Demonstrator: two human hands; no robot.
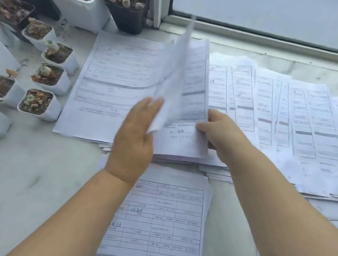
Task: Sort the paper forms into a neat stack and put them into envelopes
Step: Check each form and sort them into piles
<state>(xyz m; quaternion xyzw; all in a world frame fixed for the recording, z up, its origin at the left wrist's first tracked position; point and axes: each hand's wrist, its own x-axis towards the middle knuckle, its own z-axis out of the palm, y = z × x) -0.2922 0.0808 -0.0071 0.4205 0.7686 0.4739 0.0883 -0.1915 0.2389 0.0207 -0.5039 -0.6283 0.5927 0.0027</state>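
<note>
Left hand [134, 140]: our fingers lie nearly flat, lifting one blurred sheet [175, 75] upright.
Right hand [218, 131]: fingertips pinch the stack [183, 142] edge.
Forms: piles cover the sill [20, 173] — no envelopes visible.
Risk: the sheet could slip toward the plant pots [39, 103] — our hold looks light.
</note>
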